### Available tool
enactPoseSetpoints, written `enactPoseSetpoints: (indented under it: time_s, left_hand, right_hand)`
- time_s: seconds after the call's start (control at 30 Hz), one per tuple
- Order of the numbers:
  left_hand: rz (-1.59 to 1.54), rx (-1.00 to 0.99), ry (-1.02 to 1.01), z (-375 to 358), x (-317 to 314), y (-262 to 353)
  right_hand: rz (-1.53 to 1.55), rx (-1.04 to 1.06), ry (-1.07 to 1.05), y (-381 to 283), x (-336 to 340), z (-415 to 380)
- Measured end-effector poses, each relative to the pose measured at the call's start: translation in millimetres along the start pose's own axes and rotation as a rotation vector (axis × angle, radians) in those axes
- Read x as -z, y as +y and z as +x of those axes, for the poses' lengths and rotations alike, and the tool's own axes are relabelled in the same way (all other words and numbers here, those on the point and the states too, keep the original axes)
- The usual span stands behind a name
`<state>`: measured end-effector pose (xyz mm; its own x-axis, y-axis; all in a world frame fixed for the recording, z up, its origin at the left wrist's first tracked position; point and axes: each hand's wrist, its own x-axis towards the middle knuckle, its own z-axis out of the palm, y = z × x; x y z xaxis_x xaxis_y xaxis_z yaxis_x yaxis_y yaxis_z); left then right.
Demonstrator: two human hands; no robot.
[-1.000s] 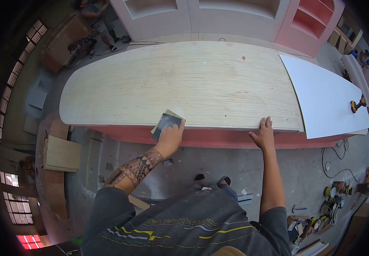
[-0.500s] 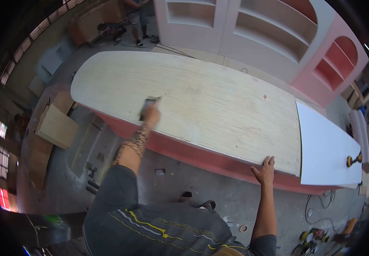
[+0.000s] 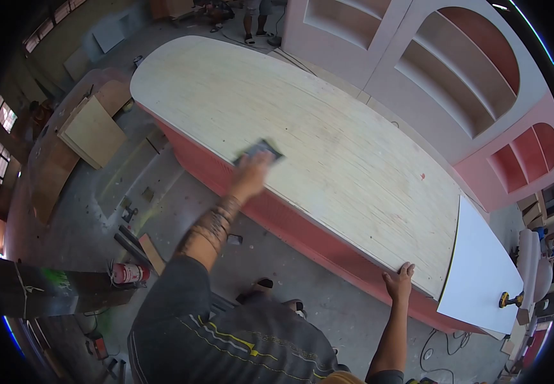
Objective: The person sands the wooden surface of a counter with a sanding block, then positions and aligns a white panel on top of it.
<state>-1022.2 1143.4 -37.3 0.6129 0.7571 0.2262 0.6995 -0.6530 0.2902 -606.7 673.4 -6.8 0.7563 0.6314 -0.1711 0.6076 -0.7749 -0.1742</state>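
My left hand [image 3: 252, 174], blurred by motion, presses a dark grey piece of sandpaper [image 3: 268, 152] flat on the pale wooden top of a long counter [image 3: 347, 153]. It works close to the counter's near edge, left of the middle. My right hand [image 3: 400, 281] rests on the same near edge farther right, its fingers on the top and its thumb apart. The counter has a rounded left end and a pink side [image 3: 277, 224]. Fine dark grain lines and a few small spots mark the wood.
A white panel [image 3: 478, 269] covers the counter's right end, with a yellow-black drill [image 3: 511, 299] on it. Pink and white arched shelving [image 3: 456, 70] stands behind. Boards [image 3: 94, 134] lean at left near a fire extinguisher [image 3: 128, 273]. Cables [image 3: 440, 349] lie on the floor. Other people are at the back.
My left hand has slid the sandpaper to the right along the near edge. My right hand stays at the counter's edge. The head view has turned, shifting the scene.
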Motion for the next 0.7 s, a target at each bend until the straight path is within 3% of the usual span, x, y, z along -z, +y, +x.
enactPoseSetpoints:
  time_s: [0.1,0.17,0.23,0.3,0.37,0.43,0.53,0.6,0.7]
  left_hand:
    - [0.086,0.363,0.107,12,24,-97]
    - [0.117,0.494,0.069,21,29,-75]
    - [0.144,0.351,0.012,19,1,4]
    - [-0.019,0.011,0.019,-10,-41,112]
    - [-0.18,-0.202,0.005,-44,-75,217]
    - [-0.328,-0.314,-0.069,-65,-81,269]
    - [-0.319,-0.465,-0.114,-66,-53,219]
    - [-0.271,-0.336,0.001,-56,-36,142]
    - [-0.067,-0.041,0.009,-32,0,21]
  right_hand:
    - [-0.031,-0.024,-0.025,-7,6,0]
    - [-0.041,-0.018,-0.027,-9,8,0]
    - [-0.076,-0.046,-0.024,-18,11,-4]
    - [-0.101,-0.056,-0.009,-23,7,-1]
    - [-0.142,-0.067,-0.003,-24,-1,-3]
    - [-0.139,-0.102,0.058,-22,-8,2]
    - [-0.159,-0.074,0.05,-17,-7,2]
    - [-0.14,-0.063,0.032,-12,-3,0]
    - [-0.106,-0.045,0.015,-5,0,0]
